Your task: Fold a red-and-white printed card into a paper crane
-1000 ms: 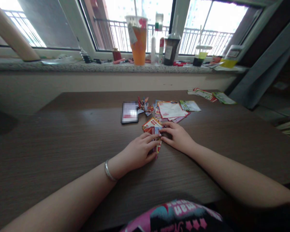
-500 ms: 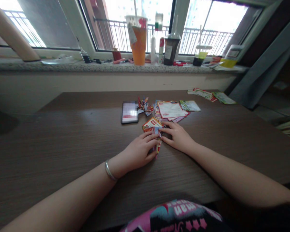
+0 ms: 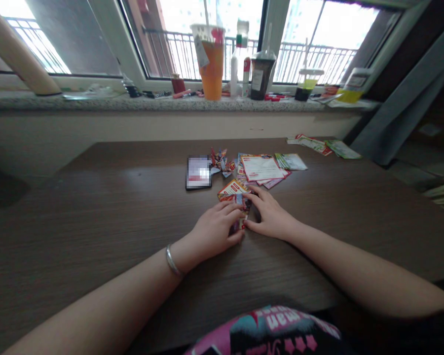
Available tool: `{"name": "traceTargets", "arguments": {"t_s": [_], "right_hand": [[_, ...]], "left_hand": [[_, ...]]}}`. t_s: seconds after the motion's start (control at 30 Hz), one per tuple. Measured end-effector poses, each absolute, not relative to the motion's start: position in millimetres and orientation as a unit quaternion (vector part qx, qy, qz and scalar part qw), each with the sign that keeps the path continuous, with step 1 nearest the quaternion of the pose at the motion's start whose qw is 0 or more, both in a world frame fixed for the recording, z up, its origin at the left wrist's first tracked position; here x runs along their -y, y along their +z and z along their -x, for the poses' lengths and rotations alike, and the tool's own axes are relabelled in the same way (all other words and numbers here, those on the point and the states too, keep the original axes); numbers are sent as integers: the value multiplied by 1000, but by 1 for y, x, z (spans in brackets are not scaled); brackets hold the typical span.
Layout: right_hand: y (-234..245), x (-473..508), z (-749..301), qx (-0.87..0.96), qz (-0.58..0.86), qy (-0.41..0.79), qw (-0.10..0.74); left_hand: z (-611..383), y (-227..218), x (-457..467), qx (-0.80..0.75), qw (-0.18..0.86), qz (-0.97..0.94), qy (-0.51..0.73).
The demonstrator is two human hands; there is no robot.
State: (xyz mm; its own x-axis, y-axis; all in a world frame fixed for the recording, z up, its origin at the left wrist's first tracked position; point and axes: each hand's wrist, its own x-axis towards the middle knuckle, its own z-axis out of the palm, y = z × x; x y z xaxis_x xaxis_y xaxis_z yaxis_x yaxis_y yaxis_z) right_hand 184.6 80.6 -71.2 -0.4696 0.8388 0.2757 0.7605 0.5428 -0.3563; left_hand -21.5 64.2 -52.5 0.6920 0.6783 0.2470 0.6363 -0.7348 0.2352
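Observation:
A folded piece of colourful printed paper (image 3: 234, 193) lies on the dark wooden table (image 3: 96, 207) in front of me. My left hand (image 3: 216, 230), with a silver bangle on its wrist, presses down on the paper's left side with curled fingers. From the other side my right hand (image 3: 270, 213) lies over the paper, fingers together and pressing on the fold. Most of the paper is hidden beneath both hands.
A phone (image 3: 198, 172) lies just beyond the paper, with small folded paper shapes (image 3: 220, 160) and a pile of printed leaflets (image 3: 262, 168) beside it. More leaflets (image 3: 318, 144) lie far right. Drink cups (image 3: 211, 59) and bottles (image 3: 240, 54) line the windowsill.
Both hands have shifted slightly nearer each other over the paper. My right hand slid down and left along the fold, so less of the paper shows between the hands.

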Motion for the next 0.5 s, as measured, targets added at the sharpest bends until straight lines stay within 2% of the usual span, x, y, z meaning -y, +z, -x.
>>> {"name": "traceTargets", "arguments": {"t_s": [0.17, 0.5], "right_hand": [[-72, -75, -182, 844, 477, 116, 217], [-76, -87, -184, 834, 475, 90, 266]], "left_hand": [[22, -53, -65, -353, 57, -920, 160], [23, -56, -63, -345, 37, -923, 163]]}}
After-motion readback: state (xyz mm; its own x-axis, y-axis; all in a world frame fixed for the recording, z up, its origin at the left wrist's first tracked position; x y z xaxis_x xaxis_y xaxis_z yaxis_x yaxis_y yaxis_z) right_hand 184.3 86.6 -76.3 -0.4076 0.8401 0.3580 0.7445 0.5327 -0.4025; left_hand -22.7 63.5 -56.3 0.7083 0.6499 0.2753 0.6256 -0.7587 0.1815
